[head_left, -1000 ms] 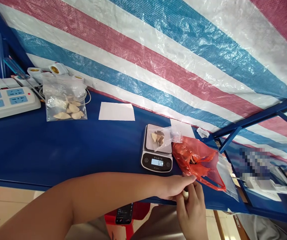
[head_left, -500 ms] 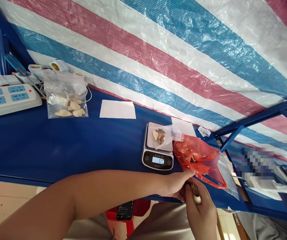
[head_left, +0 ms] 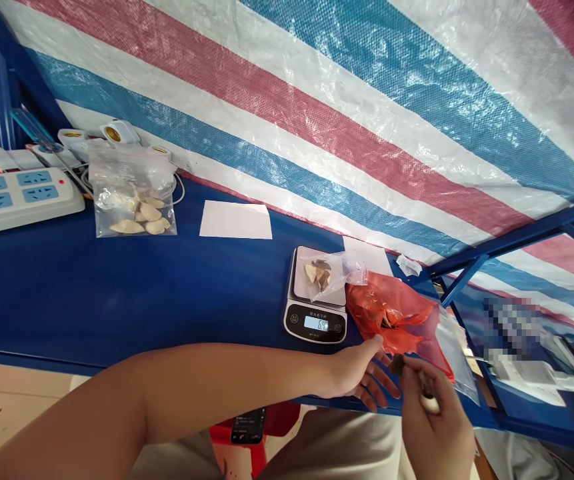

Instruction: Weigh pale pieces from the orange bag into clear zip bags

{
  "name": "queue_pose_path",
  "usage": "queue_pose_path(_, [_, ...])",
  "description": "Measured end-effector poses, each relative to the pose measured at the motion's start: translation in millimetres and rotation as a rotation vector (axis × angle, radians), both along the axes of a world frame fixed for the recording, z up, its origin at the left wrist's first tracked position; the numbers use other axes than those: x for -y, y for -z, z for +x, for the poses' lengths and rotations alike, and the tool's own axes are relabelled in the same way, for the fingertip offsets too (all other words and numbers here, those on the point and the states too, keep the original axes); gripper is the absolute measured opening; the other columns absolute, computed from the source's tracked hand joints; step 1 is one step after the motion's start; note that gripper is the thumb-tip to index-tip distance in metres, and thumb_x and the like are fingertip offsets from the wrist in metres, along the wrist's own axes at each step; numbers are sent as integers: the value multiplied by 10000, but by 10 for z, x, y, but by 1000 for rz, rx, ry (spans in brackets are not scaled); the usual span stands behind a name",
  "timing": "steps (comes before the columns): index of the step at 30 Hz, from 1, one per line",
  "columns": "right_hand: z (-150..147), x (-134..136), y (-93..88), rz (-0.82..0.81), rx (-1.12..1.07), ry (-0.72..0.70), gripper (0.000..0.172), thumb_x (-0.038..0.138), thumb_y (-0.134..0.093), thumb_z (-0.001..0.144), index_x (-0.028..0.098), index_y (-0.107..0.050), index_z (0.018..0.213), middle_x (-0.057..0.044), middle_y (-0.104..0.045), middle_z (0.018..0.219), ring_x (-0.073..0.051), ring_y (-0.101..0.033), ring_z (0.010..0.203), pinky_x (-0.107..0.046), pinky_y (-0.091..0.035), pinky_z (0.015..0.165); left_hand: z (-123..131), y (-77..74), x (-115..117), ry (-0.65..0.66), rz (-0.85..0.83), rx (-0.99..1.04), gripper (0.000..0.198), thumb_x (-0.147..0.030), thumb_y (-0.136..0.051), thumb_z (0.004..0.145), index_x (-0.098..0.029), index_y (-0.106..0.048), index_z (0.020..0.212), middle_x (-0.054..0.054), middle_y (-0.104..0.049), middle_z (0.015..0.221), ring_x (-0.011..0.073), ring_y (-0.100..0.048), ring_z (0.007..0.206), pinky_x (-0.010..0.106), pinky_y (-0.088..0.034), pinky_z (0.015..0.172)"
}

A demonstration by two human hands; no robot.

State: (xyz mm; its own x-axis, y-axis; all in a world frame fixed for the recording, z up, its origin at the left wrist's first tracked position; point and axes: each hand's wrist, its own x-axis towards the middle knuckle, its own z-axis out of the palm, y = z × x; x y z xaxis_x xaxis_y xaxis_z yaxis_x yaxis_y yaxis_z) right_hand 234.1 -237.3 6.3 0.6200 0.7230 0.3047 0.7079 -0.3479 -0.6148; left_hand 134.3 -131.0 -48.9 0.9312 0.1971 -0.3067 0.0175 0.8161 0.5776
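Note:
My left hand (head_left: pixel 359 373) reaches across the front edge of the blue table (head_left: pixel 117 293), fingers apart and holding nothing, just left of a red plastic bag (head_left: pixel 391 313). My right hand (head_left: pixel 434 420) is closed, pinching a small dark piece (head_left: pixel 397 364) at its fingertips. It also keeps a pale piece (head_left: pixel 429 403) in its fingers. The dark piece hangs between the two hands, in front of the red bag. A small digital scale (head_left: pixel 315 323) stands left of that bag. On it lies a clear bag with a few brown and pale pieces (head_left: pixel 323 273).
A zip bag of pale pieces (head_left: pixel 131 200), a white power strip (head_left: pixel 17 197) and lamp sockets (head_left: pixel 111 133) are at the far left. White paper (head_left: pixel 235 220) lies mid-table. A striped tarp (head_left: pixel 341 100) hangs behind. A phone (head_left: pixel 249 427) rests on a red stool below.
My right hand has moved right and up from under my left hand, and now pinches a dark piece. My left hand's fingers have spread apart. The scale has not moved.

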Motion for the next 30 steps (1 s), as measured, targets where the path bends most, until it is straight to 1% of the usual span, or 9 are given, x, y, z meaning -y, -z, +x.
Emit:
queue_pose_path(4, [24,-206,-203,159,-214,113,366,521,-752,819,216,-742,1021,-69,-745,896,-236,-698,770,-333,-533,677,-75,-91,87,-36,232,10,446,-525,-358,996,-182,-570,804,2,-522,614,138,-460,487,298,-398,527])
queue_pose_path(8, [154,-606,-283,398,-425,21,326,454,-803,809,214,-739,1020,-42,-734,942,-189,-701,801,-317,-580,743,-325,-414,-14,-184,939,85,320,-489,-605,896,-197,-609,766,-16,-544,635,125,-489,600,272,-366,578])
queue_pose_path(10, [218,-922,-302,427,-480,-55,289,417,-809,800,215,-739,993,-26,-729,928,-185,-711,839,-321,-597,789,-517,-580,-234,-421,1325,111,256,-426,-636,881,-199,-607,767,-1,-610,714,135,-538,682,288,-417,674])
queue_pose_path(12, [264,-1292,-312,396,-633,-180,285,389,-838,747,211,-721,937,-12,-715,901,-192,-721,859,-338,-612,815,-750,-686,-529,-673,1545,23,207,-353,-590,913,-199,-605,775,16,-646,768,148,-582,752,307,-454,773])
queue_pose_path(15, [272,-1790,-324,206,-958,-327,366,346,-902,598,205,-688,859,-8,-703,881,-210,-732,782,-338,-621,713,-1123,-724,-928,-942,1593,-282,176,-375,-589,934,-204,-629,942,39,-681,889,178,-633,862,325,-492,826])
queue_pose_path(18, [167,-2007,-373,149,-1067,-422,377,314,-916,564,214,-685,844,15,-683,852,-175,-711,712,-286,-595,656,-1370,-705,-1078,-940,1650,-502,330,-443,-656,893,-207,-617,1121,82,-694,1130,245,-638,1105,398,-504,970])
queue_pose_path(21, [-40,-1912,-486,228,-1053,-584,287,295,-892,654,224,-694,850,37,-650,835,-111,-666,695,-225,-571,697,-1385,-701,-1010,-772,1701,-498,776,-566,-759,794,-198,-487,1421,157,-556,1474,335,-519,1375,491,-438,1127])
queue_pose_path(24, [-285,-1708,-634,138,-987,-725,190,307,-834,783,246,-704,908,23,-653,875,-118,-663,761,-215,-552,701,-1278,-705,-904,-701,1690,-395,1196,-606,-854,672,-207,-229,1611,193,-382,1630,385,-402,1489,533,-381,1190])
queue_pose_path(30, [-601,-1600,-882,55,-768,-993,96,332,-728,908,251,-710,955,-3,-665,917,-154,-660,806,-292,-575,768,-1246,-713,-892,-822,1446,-307,1161,-352,-824,724,-287,-112,1639,145,-569,1440,340,-603,1282,479,-490,1048])
